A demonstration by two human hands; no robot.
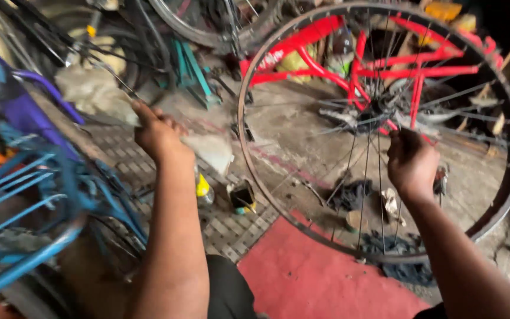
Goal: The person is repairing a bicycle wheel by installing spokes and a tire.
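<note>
A bare bicycle wheel with a dark metal rim and thin spokes stands upright in front of me. My right hand is closed around the spokes just below the hub. My left hand is raised to the left, apart from the wheel, pinching a thin metal spoke that slants up and left.
A red bicycle frame lies behind the wheel. A blue and purple bicycle with a wire basket stands at my left. Small tins and a yellow bottle sit on the patterned floor, with dark rags and a red mat.
</note>
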